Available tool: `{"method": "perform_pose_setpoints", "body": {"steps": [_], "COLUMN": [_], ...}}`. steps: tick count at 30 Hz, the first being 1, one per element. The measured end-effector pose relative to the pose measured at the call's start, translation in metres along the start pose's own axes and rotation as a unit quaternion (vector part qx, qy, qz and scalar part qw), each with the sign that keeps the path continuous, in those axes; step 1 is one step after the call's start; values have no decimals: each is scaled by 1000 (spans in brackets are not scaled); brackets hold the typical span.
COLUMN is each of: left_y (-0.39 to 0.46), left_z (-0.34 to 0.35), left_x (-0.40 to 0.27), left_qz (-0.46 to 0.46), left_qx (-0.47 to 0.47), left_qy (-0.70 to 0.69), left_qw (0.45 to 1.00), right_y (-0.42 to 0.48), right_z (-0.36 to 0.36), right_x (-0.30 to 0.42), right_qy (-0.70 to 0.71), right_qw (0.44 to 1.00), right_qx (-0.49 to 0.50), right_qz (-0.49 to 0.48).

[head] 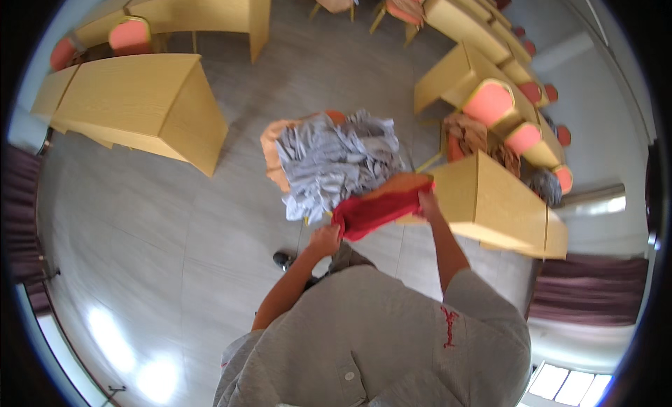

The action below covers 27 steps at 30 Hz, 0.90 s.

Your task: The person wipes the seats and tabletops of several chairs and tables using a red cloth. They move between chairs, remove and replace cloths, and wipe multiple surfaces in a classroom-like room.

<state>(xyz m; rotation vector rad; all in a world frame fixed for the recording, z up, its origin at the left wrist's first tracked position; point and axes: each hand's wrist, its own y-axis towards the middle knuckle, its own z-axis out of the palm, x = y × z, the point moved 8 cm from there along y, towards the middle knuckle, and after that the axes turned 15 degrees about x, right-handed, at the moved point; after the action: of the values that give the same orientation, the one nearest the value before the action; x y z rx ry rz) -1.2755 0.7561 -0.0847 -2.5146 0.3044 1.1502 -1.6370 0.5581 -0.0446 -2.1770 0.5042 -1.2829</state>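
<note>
A red cloth (378, 210) is stretched between my two hands in front of my body. My left hand (326, 240) grips its left end, and my right hand (428, 205) grips its right end, a little higher in the picture. Just beyond the cloth lies a heap of crumpled light grey fabric (336, 157). An orange-tan cloth (274, 154) shows along the heap's left side. Another orange-tan piece (401, 183) appears right behind the red cloth. What supports the heap is mostly hidden beneath it.
A light wooden desk (131, 107) stands at the left. Close to my right is another wooden desk (488, 207), with red-padded chairs (489, 101) behind it, one bearing brown cloth (466, 134). Grey tiled floor (220, 223) surrounds me. Dark curtains (588, 289) hang at the right.
</note>
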Motion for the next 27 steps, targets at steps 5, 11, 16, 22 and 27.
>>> {"method": "perform_pose_setpoints", "body": {"steps": [5,11,16,22,27], "left_y": [-4,22,30,18,42], "left_z": [3,10,17,24,66], "left_x": [-13,-14,-8,-37,-34], "left_qz": [-118,-163,-289,-238,-478], "left_qx": [189,141,175,-169,-277], "left_qy": [20,-44,-156,-547,-543], "left_qw": [975,975,928,785,632], "right_y": [24,91,153,180,137], "right_z": [-33,-59,-55,-40,-46], "right_x": [23,11,-13,-20,-11], "right_qy": [-127,-117,-153,-153,-210], "right_qw": [988,975,945,957,977], "right_qx": [-26,46,174,194,37], "right_qz": [89,181,231,151,-24]}}
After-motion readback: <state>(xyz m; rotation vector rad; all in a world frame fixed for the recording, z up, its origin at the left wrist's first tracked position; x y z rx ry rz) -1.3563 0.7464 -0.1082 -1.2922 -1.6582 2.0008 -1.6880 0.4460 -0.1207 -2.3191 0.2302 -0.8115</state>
